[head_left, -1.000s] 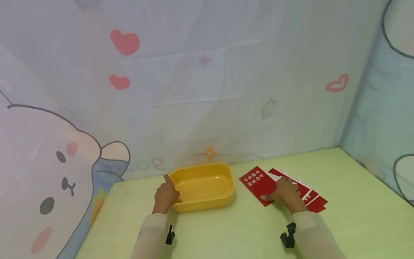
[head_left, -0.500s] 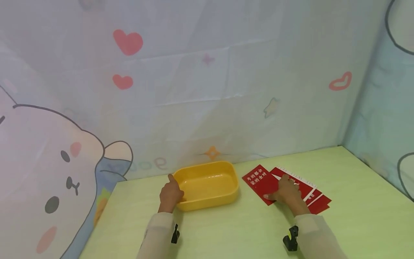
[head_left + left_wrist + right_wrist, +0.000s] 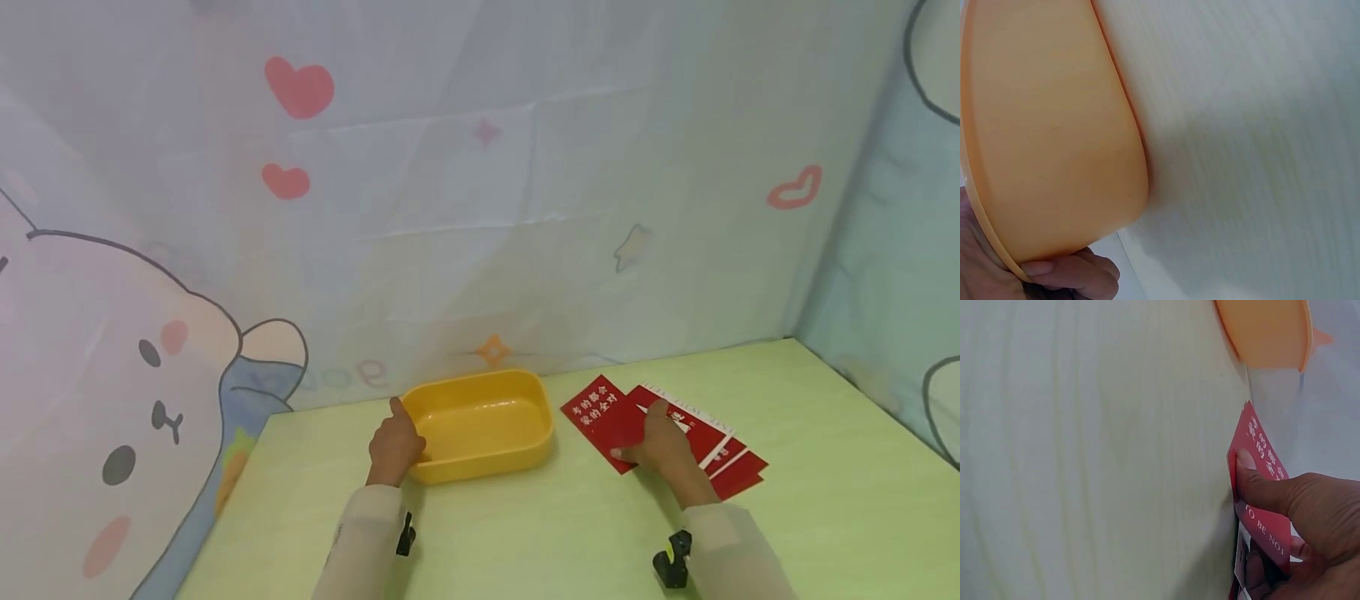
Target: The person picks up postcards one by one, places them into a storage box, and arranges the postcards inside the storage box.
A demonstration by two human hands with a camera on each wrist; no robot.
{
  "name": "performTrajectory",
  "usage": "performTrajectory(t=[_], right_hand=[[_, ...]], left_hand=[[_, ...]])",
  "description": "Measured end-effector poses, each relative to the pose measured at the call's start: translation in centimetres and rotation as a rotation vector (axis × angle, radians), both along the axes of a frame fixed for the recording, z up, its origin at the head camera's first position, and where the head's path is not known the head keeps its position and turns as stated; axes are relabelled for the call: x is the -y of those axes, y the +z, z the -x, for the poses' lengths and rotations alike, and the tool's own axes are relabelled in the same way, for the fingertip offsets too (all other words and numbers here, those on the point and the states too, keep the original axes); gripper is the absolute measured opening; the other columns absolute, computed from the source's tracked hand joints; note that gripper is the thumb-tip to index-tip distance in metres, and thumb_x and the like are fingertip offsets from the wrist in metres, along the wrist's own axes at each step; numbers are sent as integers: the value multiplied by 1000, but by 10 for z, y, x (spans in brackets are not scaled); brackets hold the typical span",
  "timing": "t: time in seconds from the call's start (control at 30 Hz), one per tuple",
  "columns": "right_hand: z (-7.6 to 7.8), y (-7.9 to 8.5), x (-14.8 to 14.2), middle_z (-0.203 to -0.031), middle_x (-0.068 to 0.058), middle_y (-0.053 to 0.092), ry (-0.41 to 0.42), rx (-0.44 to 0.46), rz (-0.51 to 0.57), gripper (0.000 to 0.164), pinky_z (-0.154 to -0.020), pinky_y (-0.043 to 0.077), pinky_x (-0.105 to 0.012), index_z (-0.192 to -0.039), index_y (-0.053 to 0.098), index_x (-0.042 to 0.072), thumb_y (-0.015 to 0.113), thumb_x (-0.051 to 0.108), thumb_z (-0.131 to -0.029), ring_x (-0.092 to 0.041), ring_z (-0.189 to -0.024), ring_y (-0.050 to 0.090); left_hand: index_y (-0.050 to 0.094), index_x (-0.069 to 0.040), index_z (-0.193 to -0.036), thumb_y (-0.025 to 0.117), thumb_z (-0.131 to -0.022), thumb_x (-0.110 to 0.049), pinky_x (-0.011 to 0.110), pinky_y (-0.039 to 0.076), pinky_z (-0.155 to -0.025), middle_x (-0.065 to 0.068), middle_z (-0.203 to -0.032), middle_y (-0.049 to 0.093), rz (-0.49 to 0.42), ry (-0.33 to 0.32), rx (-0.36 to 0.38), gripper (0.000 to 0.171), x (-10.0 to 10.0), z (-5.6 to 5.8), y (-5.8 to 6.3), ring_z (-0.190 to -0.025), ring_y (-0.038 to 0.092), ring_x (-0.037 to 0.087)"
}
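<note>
The tabletop (image 3: 525, 533) is carrying the yellow tray (image 3: 480, 465) near its back edge, and the red cards (image 3: 708, 435) are lying fanned out toward its right edge. The left hand (image 3: 395, 447) is gripping the tray's left end, fingers curling at the rim. The right hand (image 3: 666, 447) is pinching the leftmost card (image 3: 606, 421), thumb pressing its printed face, fingers bending in beyond it. Compared with half a second ago, that hand is baring more white lettering (image 3: 678, 417), so the grasp seems to be tightening.

Narrow gap between tray (image 3: 483, 467) and cards (image 3: 609, 431)
</note>
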State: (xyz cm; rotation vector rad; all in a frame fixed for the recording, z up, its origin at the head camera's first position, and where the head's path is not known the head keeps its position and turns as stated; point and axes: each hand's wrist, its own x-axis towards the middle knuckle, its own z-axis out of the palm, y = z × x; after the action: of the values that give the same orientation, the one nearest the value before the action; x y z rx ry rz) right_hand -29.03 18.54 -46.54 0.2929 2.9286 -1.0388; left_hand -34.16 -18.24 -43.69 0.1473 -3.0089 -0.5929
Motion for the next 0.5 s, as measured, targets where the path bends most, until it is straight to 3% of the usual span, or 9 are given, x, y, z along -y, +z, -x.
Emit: performTrajectory(t=[0.37,0.5], right_hand=[[4,4,1,-115,-39,51,21,12,5,94,-90,52,-61,-133,15,-19,81,20,-79,-48,-100,55],[4,4,1,-116,-41,47,30,-36,16,88,-90,52,-61,-134,17,-18,78,14,-80,-49,-100,53]], left_hand=[[28,6,-144,66,-85,-10,45,51,-58,24,-88,65,12,14,9,71,0,0,1,-67,63,34],[28,6,-144,65,-86,-11,45,51,-59,24,-89,65,21,19,18,71,-1,1,1,-68,63,34]])
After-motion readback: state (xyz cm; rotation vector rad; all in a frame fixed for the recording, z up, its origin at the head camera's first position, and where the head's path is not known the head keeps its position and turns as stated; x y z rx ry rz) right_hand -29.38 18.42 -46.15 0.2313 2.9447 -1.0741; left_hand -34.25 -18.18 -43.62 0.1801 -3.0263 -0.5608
